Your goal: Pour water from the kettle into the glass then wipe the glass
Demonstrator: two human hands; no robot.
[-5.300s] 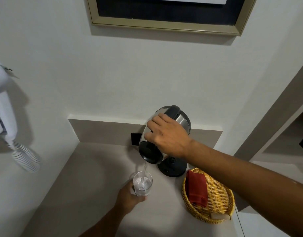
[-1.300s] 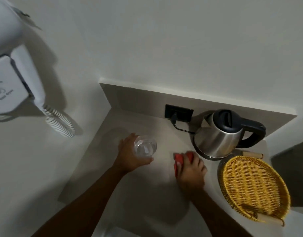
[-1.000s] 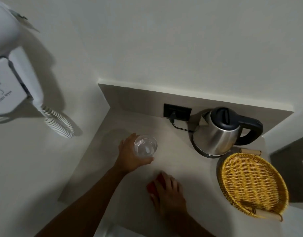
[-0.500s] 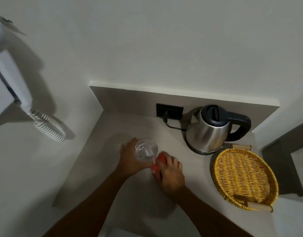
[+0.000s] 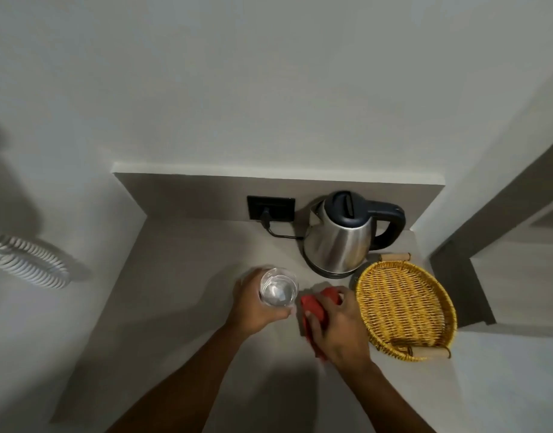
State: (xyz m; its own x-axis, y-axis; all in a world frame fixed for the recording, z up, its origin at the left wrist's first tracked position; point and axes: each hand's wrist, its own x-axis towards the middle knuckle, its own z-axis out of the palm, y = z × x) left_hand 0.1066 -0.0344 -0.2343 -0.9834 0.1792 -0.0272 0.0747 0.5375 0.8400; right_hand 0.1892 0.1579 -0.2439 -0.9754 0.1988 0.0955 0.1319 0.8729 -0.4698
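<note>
A clear glass (image 5: 278,291) with water in it is held upright by my left hand (image 5: 253,304), which wraps its left and near side above the counter. My right hand (image 5: 337,326) grips a red cloth (image 5: 316,307) just right of the glass, the cloth's left edge close to the glass wall; whether they touch I cannot tell. The steel kettle (image 5: 341,242) with a black lid and handle stands upright on its base at the back, behind my right hand.
A round wicker basket (image 5: 406,307) with wooden handles sits at the right, near the counter's edge. A black wall socket (image 5: 270,208) with the kettle's cord is at the back. A white coiled cord (image 5: 28,264) hangs on the left wall.
The kettle went back onto its base and the red cloth left the basket. In the last second my right hand slid the cloth across the counter up beside the glass.
</note>
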